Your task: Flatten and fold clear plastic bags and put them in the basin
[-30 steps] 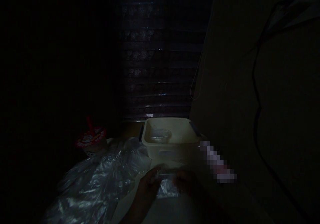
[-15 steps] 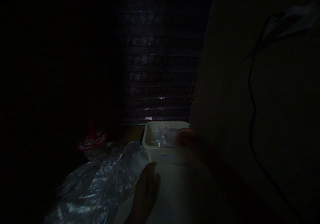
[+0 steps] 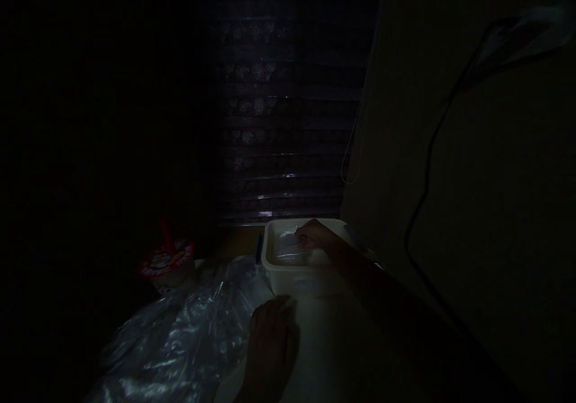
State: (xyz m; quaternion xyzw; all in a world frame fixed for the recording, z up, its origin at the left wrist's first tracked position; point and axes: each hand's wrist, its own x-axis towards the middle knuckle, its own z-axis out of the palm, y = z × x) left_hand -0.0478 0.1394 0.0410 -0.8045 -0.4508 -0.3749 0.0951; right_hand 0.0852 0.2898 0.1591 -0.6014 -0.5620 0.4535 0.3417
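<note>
The scene is very dark. A white rectangular basin point(image 3: 281, 277) stands at the far side of the table, with clear plastic packets point(image 3: 288, 248) inside. My right hand point(image 3: 314, 235) reaches into it from the right, its fingers closed at the edge of a packet. In front of the basin, my left hand point(image 3: 271, 334) rests low over the white tabletop point(image 3: 321, 337), fingers curled; whether anything is under them is too dark to tell. Beside its left edge lies a large crumpled clear plastic bag point(image 3: 180, 337).
A cup point(image 3: 168, 262) with a red patterned lid and red straw stands at the left behind the bag. A dark cable point(image 3: 425, 193) hangs at the right. A pleated blind point(image 3: 283, 121) covers the back, with a cord loop point(image 3: 348, 181) beside it.
My right hand has lowered the clear packet into the basin and moved slightly left. My left hand has turned more palm-down and shifted slightly right. The dark cable has swung left.
</note>
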